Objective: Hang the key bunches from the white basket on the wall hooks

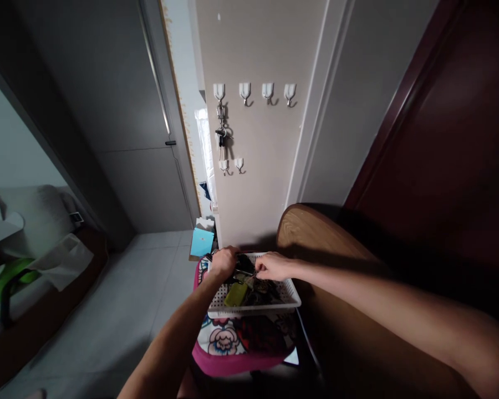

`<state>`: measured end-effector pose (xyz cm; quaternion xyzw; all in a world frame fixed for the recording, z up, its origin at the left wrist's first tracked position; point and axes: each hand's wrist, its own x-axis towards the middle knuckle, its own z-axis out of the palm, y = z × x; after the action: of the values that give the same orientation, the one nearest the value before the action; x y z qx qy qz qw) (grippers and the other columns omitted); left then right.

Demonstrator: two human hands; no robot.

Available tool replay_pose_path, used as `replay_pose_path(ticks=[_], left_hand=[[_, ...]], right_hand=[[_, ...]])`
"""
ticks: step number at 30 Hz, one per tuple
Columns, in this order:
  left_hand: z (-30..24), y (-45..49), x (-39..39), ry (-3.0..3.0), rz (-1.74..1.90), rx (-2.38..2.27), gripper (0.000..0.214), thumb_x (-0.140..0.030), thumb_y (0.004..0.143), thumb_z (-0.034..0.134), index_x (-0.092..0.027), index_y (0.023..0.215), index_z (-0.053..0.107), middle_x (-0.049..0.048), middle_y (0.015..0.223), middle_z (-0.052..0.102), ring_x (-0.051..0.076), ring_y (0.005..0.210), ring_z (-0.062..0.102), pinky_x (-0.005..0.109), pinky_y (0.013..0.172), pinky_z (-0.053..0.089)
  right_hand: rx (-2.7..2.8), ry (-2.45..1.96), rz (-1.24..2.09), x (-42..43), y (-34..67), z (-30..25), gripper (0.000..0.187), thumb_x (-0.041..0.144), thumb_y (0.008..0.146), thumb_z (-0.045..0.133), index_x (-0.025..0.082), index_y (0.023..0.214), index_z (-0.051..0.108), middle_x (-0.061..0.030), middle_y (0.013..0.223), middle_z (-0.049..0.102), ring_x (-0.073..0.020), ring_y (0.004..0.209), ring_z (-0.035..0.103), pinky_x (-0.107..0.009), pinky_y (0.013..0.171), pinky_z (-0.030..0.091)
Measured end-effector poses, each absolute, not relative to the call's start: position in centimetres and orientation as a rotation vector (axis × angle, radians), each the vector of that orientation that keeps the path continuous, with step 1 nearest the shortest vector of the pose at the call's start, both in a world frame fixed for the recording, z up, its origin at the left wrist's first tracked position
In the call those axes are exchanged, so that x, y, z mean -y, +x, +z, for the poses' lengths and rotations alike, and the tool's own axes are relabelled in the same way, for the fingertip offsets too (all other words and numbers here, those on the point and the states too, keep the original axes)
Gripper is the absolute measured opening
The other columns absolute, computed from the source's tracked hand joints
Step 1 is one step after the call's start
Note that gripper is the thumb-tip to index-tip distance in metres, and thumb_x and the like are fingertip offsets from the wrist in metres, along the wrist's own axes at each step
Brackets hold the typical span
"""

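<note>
A white perforated tray (291, 300) rests on a stool with a floral pink cushion (233, 343). In the tray lie dark keys and a yellow-green tag (235, 295). My left hand (223, 261) is closed over the tray's back left part, gripping something dark that I cannot make out. Over the tray's middle, my right hand (273, 266) pinches a thin metal piece, perhaps a key ring. On the wall above, a row of white hooks (244, 91) holds one bunch of keys (221, 133) on the leftmost hook.
A round wooden table (316, 233) stands right of the stool. A dark red door (441, 138) fills the right side. Grey cabinet doors (120, 122) are on the left. A blue paper (202, 242) leans by the wall. White and green bags (8, 277) lie far left.
</note>
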<state>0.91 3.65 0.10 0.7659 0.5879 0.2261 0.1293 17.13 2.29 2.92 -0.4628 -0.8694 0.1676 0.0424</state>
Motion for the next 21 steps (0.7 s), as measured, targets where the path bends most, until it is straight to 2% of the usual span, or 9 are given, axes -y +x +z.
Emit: replay_pose_path(ticks=[3,6,9,13,17,21], left_hand=[[0.3,0.4,-4.4,2.042,0.889,-1.671,0.016,-0.021,0.062,0.045,-0.021,0.068,0.059,0.0032,0.071,0.059,0.014,0.065,0.05,0.021,0.06,0.034],[1.6,0.3,-5.0,1.861,1.08,-1.585,0.018,-0.028,0.062,0.044,-0.018,0.06,0.058,0.001,0.057,0.057,0.01,0.054,0.047,0.019,0.052,0.033],[3.2,0.8,-5.0,1.701,1.082,-1.421,0.021,-0.031,0.06,0.043,-0.015,0.058,0.057,-0.0013,0.048,0.051,0.008,0.045,0.042,0.018,0.046,0.032],[4.9,1.8,-4.2,1.614,1.041,-1.266,0.019,-0.029,0.059,0.044,-0.013,0.057,0.055,-0.0029,0.046,0.048,0.006,0.043,0.039,0.017,0.044,0.031],[5.6,2.2,-3.6,1.672,0.976,-1.174,0.019,-0.028,0.059,0.045,-0.012,0.056,0.055,-0.0035,0.046,0.047,0.005,0.044,0.038,0.017,0.044,0.03],[6.2,2.4,-3.7,1.754,1.008,-1.168,0.017,-0.027,0.058,0.046,-0.012,0.056,0.055,-0.0027,0.049,0.048,0.007,0.049,0.041,0.018,0.048,0.031]], right_hand=[[2.621,-1.403,0.507,-2.7,17.2,3.1,0.012,0.025,0.055,0.049,0.021,0.064,0.058,0.0002,0.06,0.058,-0.012,0.055,0.05,-0.02,0.047,0.03],[2.49,-1.438,0.504,-3.5,17.3,3.4,0.017,0.027,0.058,0.048,0.021,0.07,0.057,-0.0003,0.062,0.058,-0.0117,0.055,0.05,-0.021,0.048,0.031],[2.327,-1.45,0.503,-4.3,17.2,3.8,0.025,0.031,0.059,0.047,0.019,0.08,0.055,-0.0017,0.067,0.058,-0.0122,0.058,0.05,-0.022,0.049,0.033],[2.127,-1.339,0.62,-4.5,16.8,4.5,0.037,0.031,0.06,0.047,0.016,0.093,0.048,-0.0044,0.081,0.056,-0.0115,0.063,0.05,-0.022,0.056,0.037],[2.122,-1.166,0.733,-4.0,16.4,5.5,0.023,0.024,0.062,0.042,0.015,0.081,0.053,-0.0026,0.078,0.057,-0.0111,0.066,0.05,-0.022,0.06,0.037],[2.032,-1.14,0.745,-3.8,16.4,6.1,0.018,0.022,0.062,0.041,0.014,0.073,0.053,-0.0012,0.069,0.056,-0.0102,0.062,0.048,-0.021,0.058,0.036]])
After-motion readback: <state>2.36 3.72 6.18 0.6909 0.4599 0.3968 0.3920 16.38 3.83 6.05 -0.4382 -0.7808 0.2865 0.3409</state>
